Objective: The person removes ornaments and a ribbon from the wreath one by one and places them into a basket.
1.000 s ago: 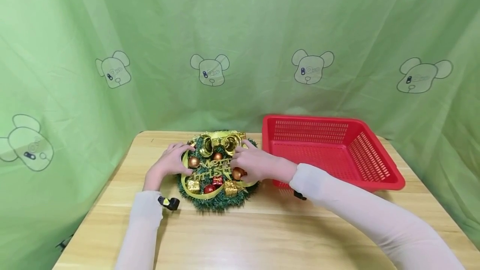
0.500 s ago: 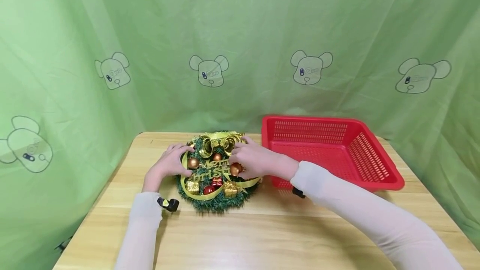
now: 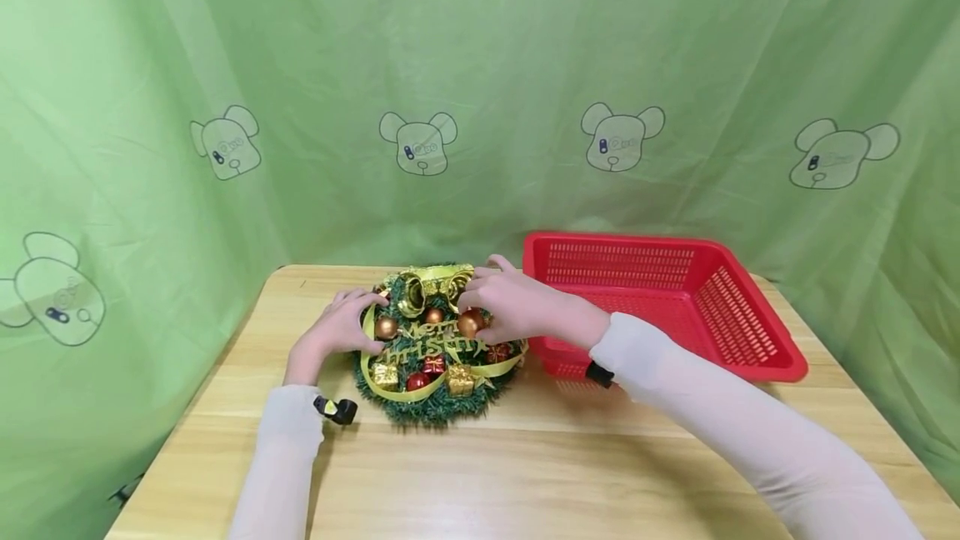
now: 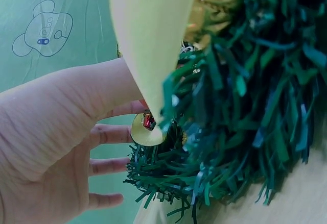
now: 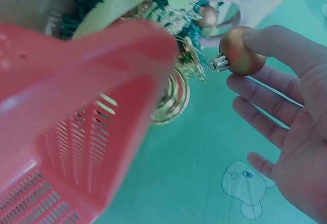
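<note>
A green tinsel Christmas wreath (image 3: 442,412) lies on the table, trimmed with gold bells (image 3: 413,294), a yellow-green ribbon (image 3: 415,394), small gift boxes and gold lettering. At its left edge my left hand (image 3: 337,327) holds the rim, thumb toward the front and fingers spread toward the back. Between thumb and forefinger, my right hand (image 3: 517,307) pinches a copper Christmas ball (image 5: 242,53). The right wrist view shows the ball raised off the wreath, its silver cap (image 5: 219,63) toward the tinsel. A thin loop seems to run from the cap.
Right of the wreath stands a red plastic basket (image 3: 750,294) with slotted walls, close beside my right forearm. The wooden table (image 3: 465,482) ends at a back edge before a green curtain (image 3: 510,40).
My right hand has moved slightly up and away with the copper ball, uncovering a small red gift box and more of the lettering. The left hand stays put.
</note>
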Demonstrator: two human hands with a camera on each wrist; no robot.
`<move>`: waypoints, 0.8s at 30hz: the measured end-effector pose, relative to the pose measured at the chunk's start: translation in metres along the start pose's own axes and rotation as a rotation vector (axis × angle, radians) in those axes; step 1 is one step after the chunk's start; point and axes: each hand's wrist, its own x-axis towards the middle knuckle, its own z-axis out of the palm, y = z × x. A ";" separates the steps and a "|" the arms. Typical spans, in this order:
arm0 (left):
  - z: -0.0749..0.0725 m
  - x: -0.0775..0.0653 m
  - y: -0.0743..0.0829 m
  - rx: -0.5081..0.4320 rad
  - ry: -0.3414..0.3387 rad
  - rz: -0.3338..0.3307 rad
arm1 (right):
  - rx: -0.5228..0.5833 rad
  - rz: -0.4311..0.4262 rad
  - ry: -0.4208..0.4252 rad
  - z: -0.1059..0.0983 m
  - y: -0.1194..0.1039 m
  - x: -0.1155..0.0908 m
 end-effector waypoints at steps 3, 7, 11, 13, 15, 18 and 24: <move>0.000 0.000 0.000 -0.004 -0.001 -0.001 | 0.011 0.018 0.004 -0.007 0.003 -0.002; 0.000 0.000 0.000 0.000 0.004 0.003 | 0.022 0.034 0.031 -0.017 0.007 -0.006; 0.002 0.001 0.000 0.001 0.001 -0.001 | 0.015 0.049 0.074 -0.026 0.012 -0.011; 0.002 0.002 -0.001 -0.001 -0.002 -0.009 | 0.017 0.059 0.102 -0.030 0.015 -0.014; 0.003 0.002 -0.002 -0.001 -0.004 -0.012 | 0.024 0.070 0.134 -0.036 0.019 -0.018; 0.004 0.003 -0.003 -0.005 -0.004 -0.015 | 0.039 0.097 0.158 -0.045 0.026 -0.025; 0.003 0.003 -0.003 -0.011 0.000 -0.009 | 0.034 0.172 0.167 -0.068 0.042 -0.042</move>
